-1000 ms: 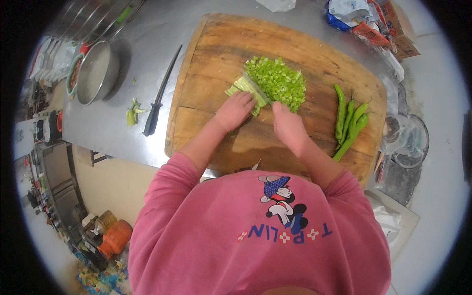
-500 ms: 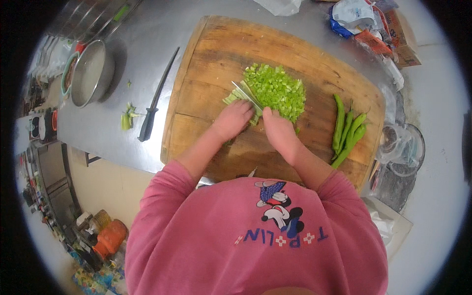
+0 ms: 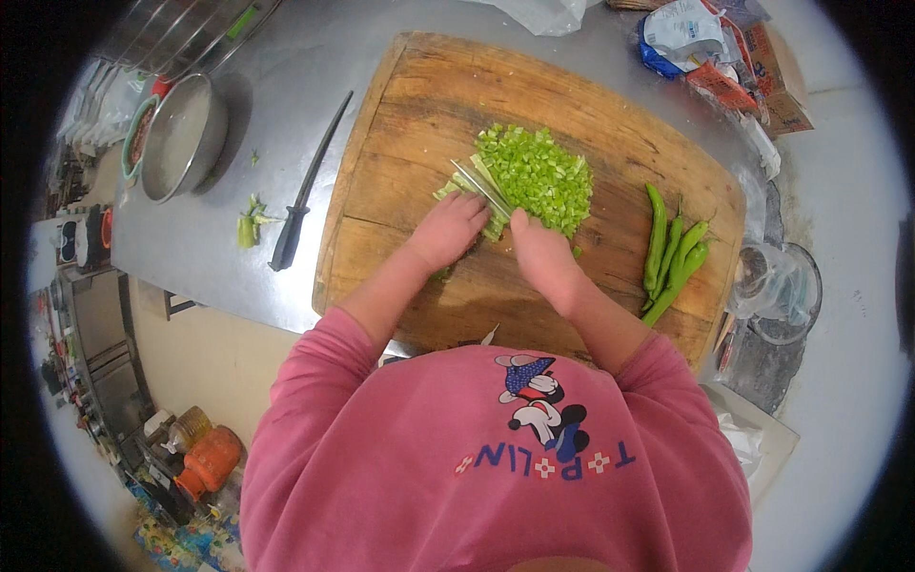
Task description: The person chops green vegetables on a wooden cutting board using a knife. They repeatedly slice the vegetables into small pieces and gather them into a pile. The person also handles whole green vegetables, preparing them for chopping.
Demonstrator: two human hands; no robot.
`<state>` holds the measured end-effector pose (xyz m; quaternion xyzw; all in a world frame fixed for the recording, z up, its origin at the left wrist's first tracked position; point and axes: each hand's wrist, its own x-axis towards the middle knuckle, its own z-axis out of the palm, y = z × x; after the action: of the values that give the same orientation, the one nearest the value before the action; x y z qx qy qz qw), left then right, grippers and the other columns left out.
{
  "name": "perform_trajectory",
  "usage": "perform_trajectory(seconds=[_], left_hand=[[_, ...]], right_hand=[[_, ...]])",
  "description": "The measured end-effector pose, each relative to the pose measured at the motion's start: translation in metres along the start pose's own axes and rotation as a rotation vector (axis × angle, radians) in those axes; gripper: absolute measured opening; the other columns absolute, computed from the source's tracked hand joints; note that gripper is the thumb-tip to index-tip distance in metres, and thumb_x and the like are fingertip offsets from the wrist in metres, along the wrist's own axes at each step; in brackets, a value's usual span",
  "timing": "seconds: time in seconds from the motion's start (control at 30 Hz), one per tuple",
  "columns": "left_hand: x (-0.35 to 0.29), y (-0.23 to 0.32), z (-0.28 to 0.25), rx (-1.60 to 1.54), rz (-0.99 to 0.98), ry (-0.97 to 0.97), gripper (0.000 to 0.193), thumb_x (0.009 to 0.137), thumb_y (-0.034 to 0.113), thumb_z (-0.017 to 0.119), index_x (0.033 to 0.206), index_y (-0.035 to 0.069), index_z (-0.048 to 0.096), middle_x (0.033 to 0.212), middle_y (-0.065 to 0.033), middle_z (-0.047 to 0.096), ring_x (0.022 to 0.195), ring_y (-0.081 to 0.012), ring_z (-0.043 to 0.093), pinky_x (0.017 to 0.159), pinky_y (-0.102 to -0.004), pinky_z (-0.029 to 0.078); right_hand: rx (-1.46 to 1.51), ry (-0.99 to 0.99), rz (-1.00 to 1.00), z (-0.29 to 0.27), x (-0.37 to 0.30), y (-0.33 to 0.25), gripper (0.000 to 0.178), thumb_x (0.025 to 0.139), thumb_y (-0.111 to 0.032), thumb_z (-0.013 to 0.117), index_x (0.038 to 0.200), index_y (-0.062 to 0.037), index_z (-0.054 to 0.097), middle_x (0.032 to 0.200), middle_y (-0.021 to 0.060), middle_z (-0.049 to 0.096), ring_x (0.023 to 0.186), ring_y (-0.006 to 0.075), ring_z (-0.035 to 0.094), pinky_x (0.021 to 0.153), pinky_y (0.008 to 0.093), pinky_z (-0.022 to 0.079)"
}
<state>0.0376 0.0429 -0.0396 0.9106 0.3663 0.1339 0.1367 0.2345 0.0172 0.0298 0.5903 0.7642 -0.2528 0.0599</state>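
My right hand (image 3: 545, 253) is closed around the handle of a kitchen knife (image 3: 483, 188). Its blade slants up and left across a bundle of pale green vegetable strips (image 3: 495, 227). Bent fingers of my left hand (image 3: 450, 231) press on that bundle, close beside the blade, and partly hide it. Just beyond the knife a heap of diced green vegetable (image 3: 545, 176) lies on the large wooden cutting board (image 3: 438, 105). Several whole long green peppers (image 3: 660, 238) rest at the board's right side.
A black-handled sharpening steel (image 3: 310, 181) and green trimmings (image 3: 248, 229) lie on the metal table (image 3: 276, 124) to the left. A metal bowl (image 3: 195, 143) stands farther left. Packages (image 3: 688, 38) and a cardboard box (image 3: 777, 81) sit at the far right.
The blade has shifted slightly, and a cut strip now stands apart on its far side. Both hands stay in nearly the same place. The whole view has shifted a little.
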Motion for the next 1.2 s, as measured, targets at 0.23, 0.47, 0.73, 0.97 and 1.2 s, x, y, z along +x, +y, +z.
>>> perform_trajectory(seconds=[0.23,0.47,0.73,0.97,1.2], left_hand=[[-0.003,0.004,-0.001,0.023,-0.029,-0.011,0.041,0.079,0.013,0.061,0.119,0.004,0.059,0.129,-0.0147,0.055,0.124,-0.0334,0.049,0.107,-0.0459,0.037],[-0.027,0.016,-0.013,0.084,-0.057,0.060,0.035,0.083,0.015,0.053,0.116,0.009,0.061,0.122,-0.0117,0.057,0.119,-0.0291,0.051,0.098,-0.0444,0.042],[-0.024,0.000,-0.004,0.008,-0.108,0.028,0.026,0.080,0.014,0.053,0.103,0.008,0.063,0.100,-0.0100,0.059,0.101,-0.0300,0.057,0.086,-0.0399,0.047],[-0.007,-0.008,-0.005,-0.029,-0.067,0.084,0.023,0.079,0.012,0.055,0.098,0.006,0.064,0.097,-0.0113,0.059,0.098,-0.0317,0.057,0.085,-0.0415,0.048],[-0.003,-0.010,-0.003,-0.038,-0.048,0.055,0.022,0.079,0.013,0.055,0.097,0.007,0.065,0.100,-0.0107,0.062,0.099,-0.0310,0.058,0.086,-0.0409,0.048]], right_hand=[[0.070,0.058,-0.029,0.003,0.027,0.000,0.013,0.091,-0.005,0.042,0.102,0.0000,0.044,0.096,0.0274,0.062,0.085,0.0448,0.065,0.071,0.0513,0.052],[0.042,0.035,-0.098,-0.005,0.000,0.004,0.013,0.090,-0.003,0.042,0.102,0.0002,0.045,0.096,0.0266,0.063,0.085,0.0433,0.065,0.071,0.0506,0.052],[-0.033,0.041,-0.155,-0.009,-0.005,-0.010,0.012,0.090,-0.004,0.044,0.101,-0.0011,0.046,0.091,0.0241,0.063,0.079,0.0405,0.067,0.067,0.0488,0.054],[-0.121,0.058,-0.131,-0.012,-0.004,-0.002,0.012,0.089,-0.005,0.045,0.102,-0.0020,0.045,0.088,0.0216,0.063,0.076,0.0389,0.067,0.063,0.0463,0.055],[-0.050,0.040,-0.123,-0.007,-0.007,0.001,0.012,0.090,-0.005,0.043,0.102,-0.0015,0.044,0.090,0.0228,0.063,0.078,0.0405,0.067,0.066,0.0486,0.054]])
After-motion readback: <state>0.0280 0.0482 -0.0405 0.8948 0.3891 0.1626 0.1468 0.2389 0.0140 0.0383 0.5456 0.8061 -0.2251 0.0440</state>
